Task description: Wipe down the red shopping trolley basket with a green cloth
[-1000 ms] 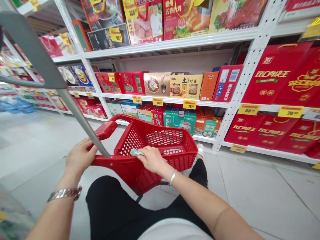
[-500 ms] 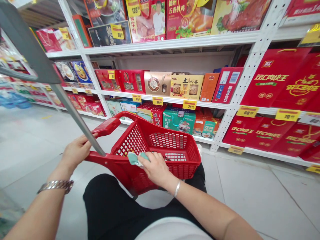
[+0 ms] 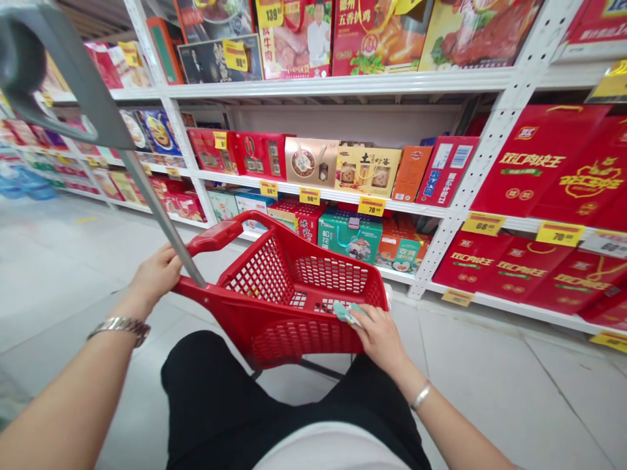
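My left hand [image 3: 154, 274] is closed around the grey pole handle [image 3: 157, 202] of a red plastic shopping trolley basket, just above the point where the pole joins the basket. The basket [image 3: 259, 277] has a mesh wall and stands in front of my legs. My right hand [image 3: 379, 339] rests on the basket's near right rim. Under its fingers, a crumpled pale green cloth [image 3: 347, 313] presses against the rim. The wheels and lower frame are mostly hidden by the basket and my legs.
White metal shelving [image 3: 490, 143] runs along the right, stocked with red gift bags and boxes [image 3: 350, 236] with yellow price tags. Light floor tiles [image 3: 494, 385] spread beneath it, and the aisle stretches away to the left.
My right hand has moved rightward with the cloth, from the basket's middle to its right rim. My left hand stays on the pole, and the view has shifted slightly.
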A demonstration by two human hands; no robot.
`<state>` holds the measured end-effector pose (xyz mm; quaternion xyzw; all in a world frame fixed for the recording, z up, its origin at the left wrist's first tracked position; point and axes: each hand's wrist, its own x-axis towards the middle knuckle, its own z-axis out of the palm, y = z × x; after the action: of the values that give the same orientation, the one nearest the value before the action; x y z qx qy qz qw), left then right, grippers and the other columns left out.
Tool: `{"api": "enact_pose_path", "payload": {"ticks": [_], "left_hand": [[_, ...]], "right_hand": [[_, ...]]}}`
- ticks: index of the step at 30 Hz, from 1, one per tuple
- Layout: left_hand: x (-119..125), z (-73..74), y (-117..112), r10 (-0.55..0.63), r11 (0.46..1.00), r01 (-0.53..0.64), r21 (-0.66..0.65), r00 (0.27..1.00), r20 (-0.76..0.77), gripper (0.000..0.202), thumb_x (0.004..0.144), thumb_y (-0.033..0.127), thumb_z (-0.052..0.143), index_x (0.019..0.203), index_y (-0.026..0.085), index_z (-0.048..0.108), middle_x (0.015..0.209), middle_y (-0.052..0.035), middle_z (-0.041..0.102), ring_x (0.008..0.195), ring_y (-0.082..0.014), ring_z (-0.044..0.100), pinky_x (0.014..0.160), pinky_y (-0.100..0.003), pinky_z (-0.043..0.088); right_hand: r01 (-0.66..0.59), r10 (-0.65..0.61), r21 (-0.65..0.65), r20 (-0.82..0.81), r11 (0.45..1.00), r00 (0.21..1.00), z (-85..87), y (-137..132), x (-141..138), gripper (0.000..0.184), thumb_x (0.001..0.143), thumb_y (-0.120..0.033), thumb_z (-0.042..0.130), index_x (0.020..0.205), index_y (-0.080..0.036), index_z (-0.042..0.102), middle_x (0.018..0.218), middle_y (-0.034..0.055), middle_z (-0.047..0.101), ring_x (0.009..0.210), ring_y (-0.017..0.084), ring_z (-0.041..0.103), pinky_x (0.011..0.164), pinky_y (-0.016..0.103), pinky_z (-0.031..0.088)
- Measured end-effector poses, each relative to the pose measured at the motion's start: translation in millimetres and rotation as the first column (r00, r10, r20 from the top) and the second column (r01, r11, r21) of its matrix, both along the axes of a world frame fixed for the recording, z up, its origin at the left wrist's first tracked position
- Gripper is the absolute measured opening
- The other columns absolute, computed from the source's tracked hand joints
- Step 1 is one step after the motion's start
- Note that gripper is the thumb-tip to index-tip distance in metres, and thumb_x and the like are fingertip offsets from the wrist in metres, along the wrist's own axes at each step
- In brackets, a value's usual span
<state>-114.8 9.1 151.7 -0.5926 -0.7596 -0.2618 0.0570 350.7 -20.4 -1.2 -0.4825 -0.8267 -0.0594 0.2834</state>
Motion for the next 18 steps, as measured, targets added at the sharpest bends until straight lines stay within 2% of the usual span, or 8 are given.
{"api": "enact_pose_path", "payload": {"ticks": [3,5,6,9,12,15,18], "left_hand": [[15,6.9,7,0.277,0.96,-0.27,-0.076,0.955,0.102,0.052,0.102,0.033,0.027,0.137,0.01,0.058,0.149,-0.016,0.056,0.132,-0.0328,0.055,0.117,-0.06,0.032],[22,4.5,13,0.396,0.913,-0.404,0.051,0.911,0.116,0.053,0.101,0.031,0.03,0.144,0.007,0.05,0.152,-0.0218,0.052,0.137,-0.0365,0.05,0.117,-0.07,0.021],[24,0.4,15,0.41,0.892,-0.427,0.149,0.903,0.133,0.055,0.101,0.032,0.031,0.147,0.006,0.046,0.154,-0.0234,0.049,0.14,-0.0374,0.047,0.117,-0.071,0.018],[31,-21.5,17,0.348,0.837,-0.396,0.378,0.918,0.191,0.061,0.101,0.039,0.034,0.151,0.003,0.039,0.159,-0.0247,0.041,0.148,-0.0392,0.035,0.118,-0.071,0.015],[48,-52.6,11,0.299,0.819,-0.373,0.437,0.926,0.232,0.062,0.102,0.042,0.035,0.15,0.003,0.039,0.16,-0.026,0.039,0.15,-0.038,0.032,0.119,-0.071,0.013],[80,-87.0,1,0.245,0.842,-0.326,0.43,0.941,0.232,0.06,0.101,0.043,0.038,0.149,0.007,0.042,0.158,-0.0252,0.043,0.149,-0.0352,0.035,0.121,-0.067,0.014],[119,-117.1,-8,0.097,0.895,-0.164,0.415,0.979,0.177,0.057,0.101,0.042,0.039,0.15,0.013,0.044,0.157,-0.0225,0.046,0.149,-0.0334,0.038,0.123,-0.064,0.017]], "right_hand": [[-0.026,0.027,0.023,-0.067,0.999,0.997,-8.8,2,15,0.029,0.099,-0.023,0.053,0.124,-0.024,0.069,0.121,0.0112,0.069,0.105,0.026,0.062,0.091,0.041,0.051],[-0.057,0.062,0.048,-0.117,0.997,0.991,-15.1,2,17,0.03,0.1,-0.022,0.051,0.124,-0.024,0.068,0.122,0.0113,0.068,0.109,0.026,0.062,0.094,0.043,0.052],[-0.066,0.074,0.061,-0.14,0.996,0.987,-17.8,2,16,0.03,0.1,-0.021,0.051,0.124,-0.024,0.068,0.123,0.0114,0.068,0.112,0.026,0.061,0.096,0.044,0.052],[-0.05,0.065,0.084,-0.186,0.995,0.98,-21.9,0,6,0.03,0.099,-0.02,0.051,0.123,-0.025,0.069,0.125,0.0111,0.068,0.112,0.026,0.061,0.096,0.044,0.052],[-0.013,0.029,0.093,-0.176,0.996,0.984,-18.7,-3,-9,0.028,0.098,-0.019,0.052,0.119,-0.024,0.07,0.12,0.0114,0.069,0.106,0.026,0.063,0.091,0.043,0.053],[-0.004,0.014,0.08,-0.132,0.997,0.991,-12.7,-8,-23,0.026,0.098,-0.02,0.054,0.117,-0.022,0.071,0.114,0.012,0.07,0.098,0.026,0.064,0.086,0.042,0.053],[-0.029,0.035,0.052,-0.118,0.998,0.992,-10.8,-17,-40,0.027,0.096,-0.02,0.057,0.121,-0.022,0.069,0.115,0.012,0.07,0.098,0.026,0.064,0.087,0.041,0.053]]}}
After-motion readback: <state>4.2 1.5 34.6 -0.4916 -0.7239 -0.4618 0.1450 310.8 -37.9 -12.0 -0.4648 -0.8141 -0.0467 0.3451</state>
